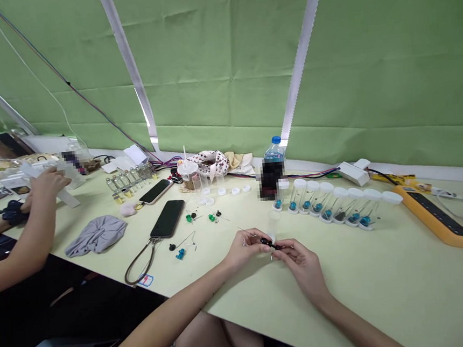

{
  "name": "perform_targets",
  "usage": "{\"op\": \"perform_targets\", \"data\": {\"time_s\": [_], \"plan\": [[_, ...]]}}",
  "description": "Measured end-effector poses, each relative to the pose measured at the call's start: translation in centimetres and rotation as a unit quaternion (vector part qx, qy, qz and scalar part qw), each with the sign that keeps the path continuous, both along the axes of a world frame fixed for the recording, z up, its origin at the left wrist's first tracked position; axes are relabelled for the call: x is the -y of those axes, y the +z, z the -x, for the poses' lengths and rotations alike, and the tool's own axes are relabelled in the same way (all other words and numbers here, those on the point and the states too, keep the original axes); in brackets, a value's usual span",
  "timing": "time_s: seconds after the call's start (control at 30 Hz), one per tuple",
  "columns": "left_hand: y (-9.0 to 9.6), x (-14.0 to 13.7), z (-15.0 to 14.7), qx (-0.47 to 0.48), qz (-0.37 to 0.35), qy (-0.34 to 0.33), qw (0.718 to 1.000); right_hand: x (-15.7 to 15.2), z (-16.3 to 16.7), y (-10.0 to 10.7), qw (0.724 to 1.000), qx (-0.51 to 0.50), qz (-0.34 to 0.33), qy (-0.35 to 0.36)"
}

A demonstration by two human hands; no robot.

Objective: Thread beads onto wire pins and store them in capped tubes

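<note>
My left hand (246, 246) and my right hand (303, 264) meet over the table, both with fingers pinched on a small black part (266, 242). A thin metal wire juts out by the left fingers; whether it is joined to the black part I cannot tell. Just behind the fingertips is a clear tube (274, 221), its lower end partly hidden. To the left lie a blue piece (180, 253), a black piece (172, 247) and bent wires. Farther back are green pieces (212, 217) with black ones beside them.
Capped clear tubes (326, 200) with blue pieces and wires stand in a row at right, near an orange power strip (438, 217). A bottle (275, 151), white caps (222, 191), phones (168, 219), a grey cloth (97, 235) and a drink cup (188, 172) lie around. At left, another person's hands (48, 181) work.
</note>
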State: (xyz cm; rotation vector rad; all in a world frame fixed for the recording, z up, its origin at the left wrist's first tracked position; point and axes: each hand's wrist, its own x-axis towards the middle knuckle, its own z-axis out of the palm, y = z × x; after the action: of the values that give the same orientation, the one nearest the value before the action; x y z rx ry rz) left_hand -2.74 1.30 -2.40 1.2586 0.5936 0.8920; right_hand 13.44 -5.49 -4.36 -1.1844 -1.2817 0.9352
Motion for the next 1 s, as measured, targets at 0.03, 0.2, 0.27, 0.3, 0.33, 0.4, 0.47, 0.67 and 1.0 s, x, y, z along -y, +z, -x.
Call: {"op": "perform_targets", "data": {"time_s": [0.03, 0.2, 0.27, 0.3, 0.33, 0.4, 0.47, 0.67, 1.0], "plan": [[0.01, 0.01, -0.01, -0.002, -0.002, 0.001, 1.000, -0.02, -0.01, -0.06, 1.000, -0.002, 0.000, 0.001], [-0.06, -0.04, -0.03, -0.006, 0.001, 0.010, 1.000, 0.00, 0.28, -0.07, 0.998, 0.024, -0.048, -0.013], [-0.07, -0.06, -0.01, -0.005, 0.010, 0.013, 1.000, 0.04, 0.44, 0.02, 0.995, 0.051, -0.078, -0.028], [-0.05, -0.05, -0.01, -0.004, 0.014, 0.013, 1.000, 0.06, 0.49, 0.05, 0.994, 0.062, -0.086, -0.033], [-0.03, -0.04, -0.01, -0.003, 0.016, 0.012, 1.000, 0.08, 0.51, 0.06, 0.993, 0.068, -0.088, -0.036], [0.02, 0.02, -0.01, 0.001, 0.016, 0.010, 1.000, 0.11, 0.48, 0.06, 0.994, 0.064, -0.077, -0.035], [0.07, 0.08, -0.02, 0.006, 0.014, 0.010, 1.000, 0.16, 0.41, 0.07, 0.997, 0.043, -0.054, -0.032], [0.14, 0.16, -0.01, -0.004, 0.009, 0.009, 1.000, 0.14, 0.19, 0.21, 1.000, -0.002, -0.008, -0.014], [0.05, 0.13, -0.09, 0.010, 0.014, 0.010, 1.000, -0.07, 0.30, -0.05, 0.998, 0.034, -0.048, -0.021]]}}
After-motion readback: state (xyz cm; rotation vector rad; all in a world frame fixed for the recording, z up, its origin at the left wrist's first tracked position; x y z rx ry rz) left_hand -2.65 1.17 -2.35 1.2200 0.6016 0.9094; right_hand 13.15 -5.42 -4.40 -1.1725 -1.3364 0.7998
